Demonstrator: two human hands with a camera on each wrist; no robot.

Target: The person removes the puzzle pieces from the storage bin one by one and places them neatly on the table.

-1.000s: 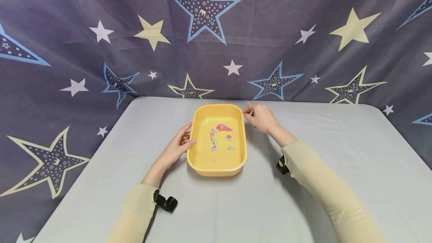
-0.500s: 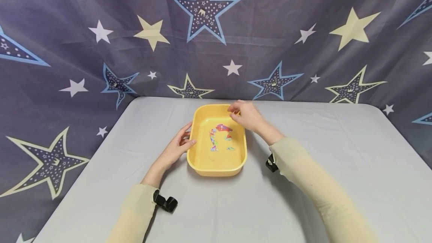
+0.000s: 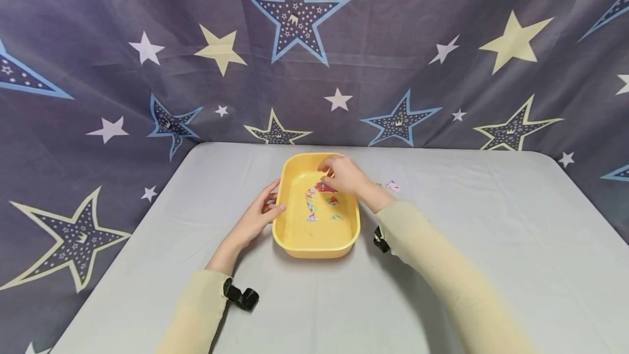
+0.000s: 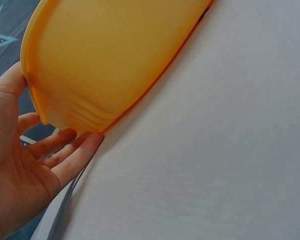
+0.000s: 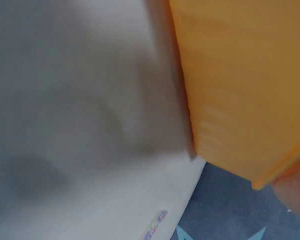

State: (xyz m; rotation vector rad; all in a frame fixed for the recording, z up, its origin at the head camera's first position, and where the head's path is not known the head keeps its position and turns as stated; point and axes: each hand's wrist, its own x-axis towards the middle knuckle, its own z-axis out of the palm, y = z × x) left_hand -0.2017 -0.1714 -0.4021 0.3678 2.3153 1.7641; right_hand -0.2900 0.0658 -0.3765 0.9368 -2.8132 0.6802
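A yellow plastic tray (image 3: 316, 234) stands on the table with several flat, colourful cut-out pieces on its floor. Among them are a red-purple piece (image 3: 321, 188), a red-green piece (image 3: 332, 201) and a small green one (image 3: 336, 217). My left hand (image 3: 255, 213) holds the tray's left side, thumb at the rim, fingers against the outer wall (image 4: 80, 112). Over the tray's far right part is my right hand (image 3: 345, 175), its fingers bent downward close above the red-purple piece. I cannot tell whether anything is between its fingertips.
A pink-purple piece (image 3: 393, 186) lies on the pale grey table (image 3: 472, 223) right of the tray, beside another piece partly hidden by the right wrist. A dark star-patterned curtain (image 3: 314, 86) hangs behind the table. Black bands with small cameras (image 3: 242, 295) sit on both wrists.
My right hand has moved left from beside the tray's right rim to over its inside, uncovering the pieces on the table. My left hand and the tray stay put.
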